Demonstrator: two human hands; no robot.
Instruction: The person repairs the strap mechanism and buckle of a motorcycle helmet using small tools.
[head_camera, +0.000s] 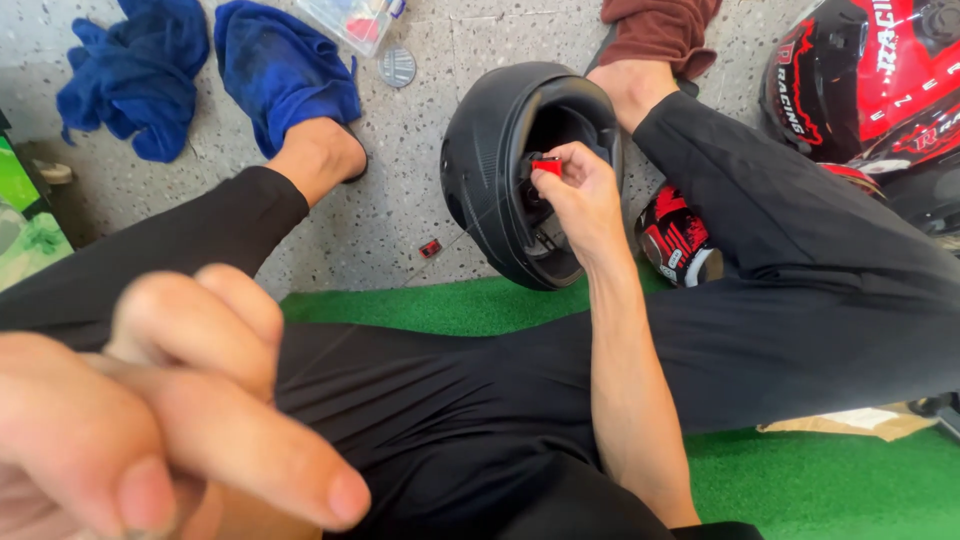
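The green mat (800, 480) lies under the person's black-trousered legs on the speckled floor (400, 210); a red and black helmet (860, 80) sits at the far right; the black helmet (500, 170) rests on its side between the feet, opening up; the left hand (150, 420), blurred and close to the camera, has fingers curled, holding nothing visible; the right hand (585, 195) pinches a small red clip (546, 166) inside the black helmet's opening.

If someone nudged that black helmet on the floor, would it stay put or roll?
The black helmet would probably rock or roll: its shell is rounded and it lies on its side. The right hand, reaching inside, may steady it somewhat.
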